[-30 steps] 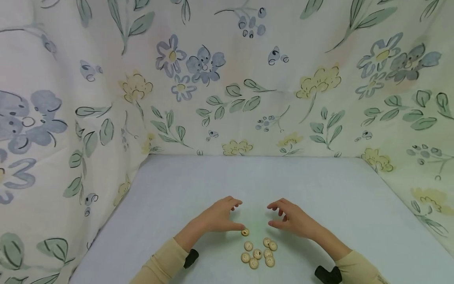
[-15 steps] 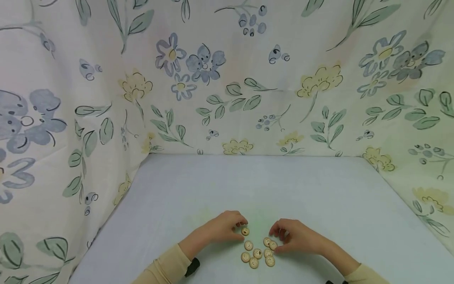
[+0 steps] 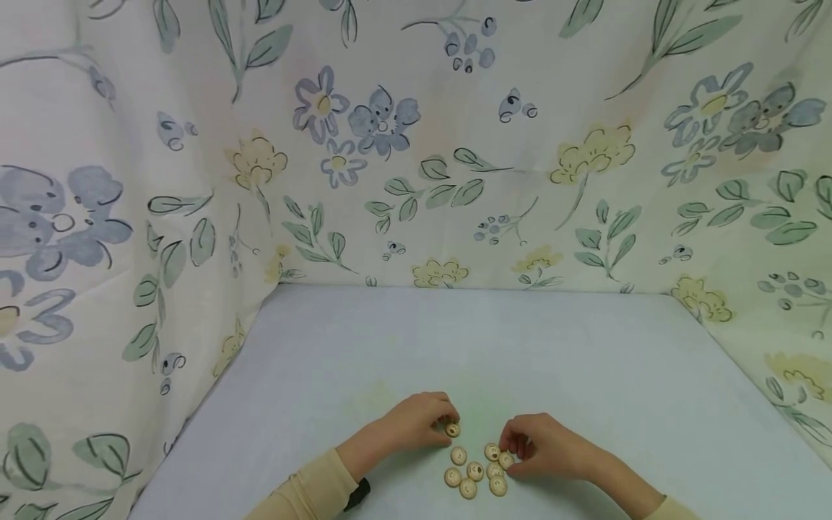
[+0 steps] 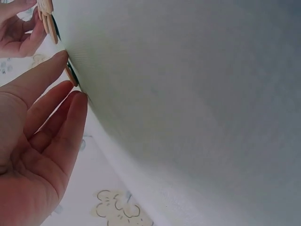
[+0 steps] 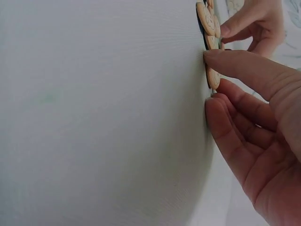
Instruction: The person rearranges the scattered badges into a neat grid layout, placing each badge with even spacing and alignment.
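Note:
Several small round wooden discs with dark face-like markings lie in a loose cluster on the white table, such as the lower disc. At the cluster's far left, my left hand has its thumb and fingertips at opposite edges of one wooden disc, pinching it at the surface. In the left wrist view that disc is seen edge-on between them. My right hand pinches another wooden disc at the cluster's right side. The right wrist view shows this disc between thumb and fingers, low against the table.
A white table extends away behind the hands. Floral cloth hangs along its back and sides. A black strap shows at the left wrist, below the sleeve.
Both hands have come down and towards me from above the table. The left has closed on the far-left disc, the right on a disc at the cluster's right. The discs lie nearly as before.

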Tool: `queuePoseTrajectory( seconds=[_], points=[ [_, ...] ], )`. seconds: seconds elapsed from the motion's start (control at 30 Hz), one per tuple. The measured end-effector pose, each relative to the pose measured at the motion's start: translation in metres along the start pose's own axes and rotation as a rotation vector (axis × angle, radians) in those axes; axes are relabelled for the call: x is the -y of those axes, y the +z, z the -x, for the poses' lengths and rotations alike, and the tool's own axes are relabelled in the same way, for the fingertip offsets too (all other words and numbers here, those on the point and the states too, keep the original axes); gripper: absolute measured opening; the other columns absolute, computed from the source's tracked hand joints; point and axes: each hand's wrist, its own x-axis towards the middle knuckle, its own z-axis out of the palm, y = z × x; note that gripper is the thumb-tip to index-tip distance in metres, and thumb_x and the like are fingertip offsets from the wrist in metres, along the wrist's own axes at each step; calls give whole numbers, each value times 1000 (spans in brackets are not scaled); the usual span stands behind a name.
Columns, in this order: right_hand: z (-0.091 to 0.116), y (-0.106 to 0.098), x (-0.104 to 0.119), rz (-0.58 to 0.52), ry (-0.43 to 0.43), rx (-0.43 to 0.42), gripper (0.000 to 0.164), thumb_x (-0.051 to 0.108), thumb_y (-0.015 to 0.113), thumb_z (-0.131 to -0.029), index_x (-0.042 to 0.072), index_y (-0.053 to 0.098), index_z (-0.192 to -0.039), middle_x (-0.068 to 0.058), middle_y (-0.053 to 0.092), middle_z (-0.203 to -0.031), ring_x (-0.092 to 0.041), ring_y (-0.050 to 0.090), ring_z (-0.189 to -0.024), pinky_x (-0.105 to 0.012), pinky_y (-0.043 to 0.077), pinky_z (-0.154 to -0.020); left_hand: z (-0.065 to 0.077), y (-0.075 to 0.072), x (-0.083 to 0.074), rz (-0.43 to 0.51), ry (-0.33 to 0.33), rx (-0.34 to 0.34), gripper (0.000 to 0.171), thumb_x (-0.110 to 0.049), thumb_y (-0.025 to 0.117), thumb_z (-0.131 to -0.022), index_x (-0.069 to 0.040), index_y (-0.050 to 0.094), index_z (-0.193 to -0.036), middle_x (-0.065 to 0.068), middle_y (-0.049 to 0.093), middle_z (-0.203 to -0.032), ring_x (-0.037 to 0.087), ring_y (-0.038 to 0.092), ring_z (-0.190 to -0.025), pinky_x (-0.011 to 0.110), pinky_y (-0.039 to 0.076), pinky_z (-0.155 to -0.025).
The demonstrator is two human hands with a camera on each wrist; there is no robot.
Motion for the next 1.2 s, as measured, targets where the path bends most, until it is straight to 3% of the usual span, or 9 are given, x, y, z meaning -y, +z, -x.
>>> queuePoseTrajectory(
  seconds=[0.27,0.7,0.97,1.2],
  points=[
    [-1,-1,2,37,-35,-20,19,22,76,-85,19,64,-98,11,59,-83,-2,56,-74,-22,51,-62,-1,-1,-5,-40,18,-62,19,-17,79,-81,-13,73,-99,-9,61,-89,1,57,-82,14,43,-74],
    [-3,2,6,197,-130,-34,17,13,77,-82,20,66,-93,15,58,-83,2,54,-71,-16,48,-58,1,-2,-9,-61,-3,-70,11,-17,77,-83,-14,74,-93,-8,61,-86,1,56,-78,14,43,-71],
    [-15,-14,-4,151,-36,-20,14,15,75,-84,20,67,-93,14,64,-84,-2,59,-75,-21,51,-61,1,2,-8,-71,-18,-69,10,-18,78,-83,-15,74,-91,-10,58,-81,-1,50,-72,14,41,-68],
    [-54,-32,-21,230,48,-83,14,14,76,-82,17,68,-93,11,62,-84,-5,58,-76,-24,52,-65,1,1,-10,-114,-16,-88,9,-18,77,-82,-16,75,-90,-11,58,-79,-3,45,-67,14,38,-65]
  ],
)
